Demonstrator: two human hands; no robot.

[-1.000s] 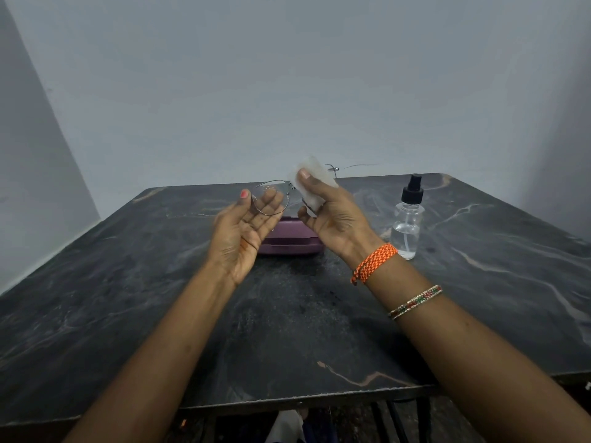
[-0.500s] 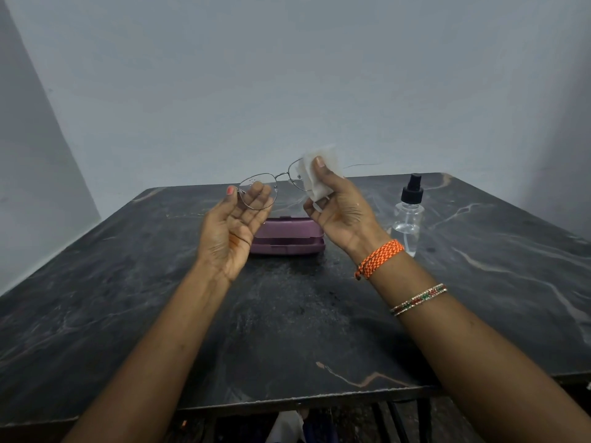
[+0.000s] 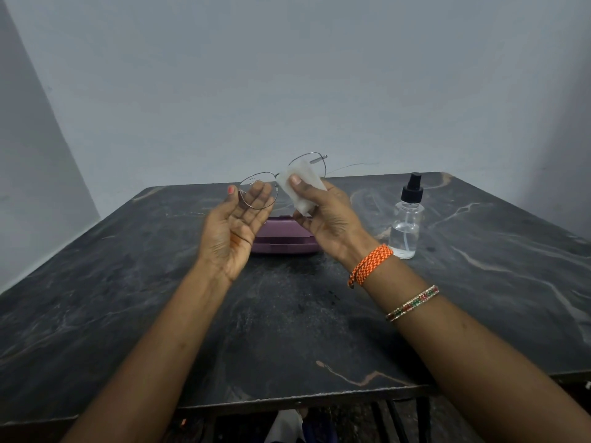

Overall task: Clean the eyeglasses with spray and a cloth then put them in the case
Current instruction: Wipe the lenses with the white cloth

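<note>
Thin wire-framed eyeglasses [image 3: 315, 156] are held up above the table's far half. My left hand [image 3: 235, 230] holds the left lens between thumb and fingers, palm toward me. My right hand [image 3: 326, 219] pinches a folded white cloth [image 3: 299, 187] over the right lens, thumb on top. A purple glasses case [image 3: 281, 239] lies shut on the table behind my hands. A clear spray bottle [image 3: 406, 223] with a black pump top stands upright to the right of the case.
The dark marble-patterned table [image 3: 287, 330] has its front edge close to me. A grey wall rises right behind the far edge. Something pale shows under the table at the front edge.
Both hands have lifted the eyeglasses and tilted them, right side higher. The cloth has shifted along the right lens toward the bridge.
</note>
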